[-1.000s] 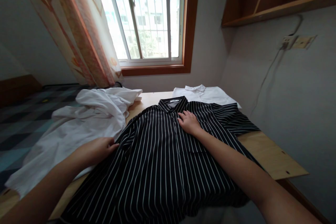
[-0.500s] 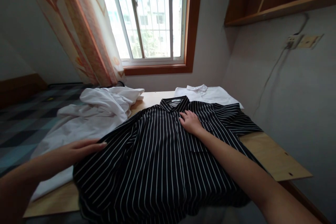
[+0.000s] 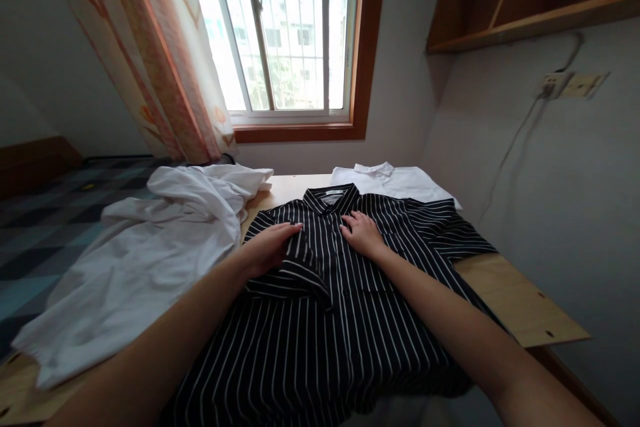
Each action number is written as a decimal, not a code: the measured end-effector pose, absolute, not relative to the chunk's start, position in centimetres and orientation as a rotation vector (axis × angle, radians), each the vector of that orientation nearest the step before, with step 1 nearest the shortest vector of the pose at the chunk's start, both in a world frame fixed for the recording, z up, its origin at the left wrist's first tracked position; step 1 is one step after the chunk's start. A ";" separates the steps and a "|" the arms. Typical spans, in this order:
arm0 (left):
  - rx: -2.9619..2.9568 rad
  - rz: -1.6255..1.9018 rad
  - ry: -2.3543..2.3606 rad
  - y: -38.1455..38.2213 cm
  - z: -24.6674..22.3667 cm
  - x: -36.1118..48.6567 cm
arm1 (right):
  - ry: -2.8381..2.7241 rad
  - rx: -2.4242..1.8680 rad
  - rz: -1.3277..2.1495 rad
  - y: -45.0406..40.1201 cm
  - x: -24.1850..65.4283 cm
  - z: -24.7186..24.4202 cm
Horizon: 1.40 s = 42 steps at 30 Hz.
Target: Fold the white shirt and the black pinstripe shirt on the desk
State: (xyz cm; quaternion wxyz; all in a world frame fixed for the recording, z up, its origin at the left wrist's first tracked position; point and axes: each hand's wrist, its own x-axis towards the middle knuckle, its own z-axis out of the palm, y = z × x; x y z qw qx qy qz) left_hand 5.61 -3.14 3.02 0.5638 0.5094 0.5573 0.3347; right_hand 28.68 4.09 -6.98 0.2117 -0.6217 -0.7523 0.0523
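A black shirt with white stripes (image 3: 310, 340) lies front up with its collar at the far end. Its left-side sleeve (image 3: 285, 280) is folded inward across the chest. My left hand (image 3: 270, 247) grips that sleeve, thumb and fingers closed around the cloth. On the chest just below the collar rests my right hand (image 3: 363, 233), fingers spread and pressing lightly on the fabric. The other sleeve (image 3: 450, 227) extends out to the right.
The shirt lies on a wooden board (image 3: 520, 293). A crumpled white garment (image 3: 165, 247) is at the left, beside checked bedding (image 3: 45, 227). Behind the striped shirt lies a folded white shirt (image 3: 400, 183). A shelf (image 3: 530, 20) hangs at the upper right.
My left hand has moved right and inward, bringing the left-side sleeve over the chest. More of the crumpled white garment is uncovered. My right hand has stayed in place.
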 end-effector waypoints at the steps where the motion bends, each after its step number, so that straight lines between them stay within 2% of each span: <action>1: 1.168 0.748 1.275 -3.0 2.3 6.4 | -2.078 -1.706 0.148 4.2 28.8 -7.1; 3: 1.193 0.643 1.194 -2.8 1.4 7.8 | -2.056 -1.647 0.157 4.4 29.1 -7.2; 6: 1.597 0.474 1.245 -2.1 1.3 8.3 | -2.032 -1.551 0.174 4.6 29.6 -7.1; 11: 2.436 0.460 2.027 0.4 1.8 4.9 | -2.035 -1.478 0.184 4.7 29.8 -6.8; 15: 2.287 0.150 2.562 2.0 0.5 2.1 | -2.058 -1.445 0.225 4.3 29.8 -6.6; 23: 2.057 0.071 2.664 2.5 -1.3 1.2 | -2.105 -1.415 0.265 3.9 29.8 -6.5; 31: 2.034 0.083 2.585 2.5 -0.9 0.9 | -2.081 -1.396 0.285 4.0 29.9 -6.7; 34: 2.185 0.200 2.467 2.2 -0.1 1.1 | -2.044 -1.382 0.318 4.0 30.0 -6.6; 39: 2.291 0.713 1.766 1.1 1.7 1.8 | -1.841 -1.351 0.453 3.8 30.0 -5.5; 42: 2.123 0.815 1.315 -0.7 2.1 4.0 | -1.645 -1.299 0.823 3.2 29.5 -4.5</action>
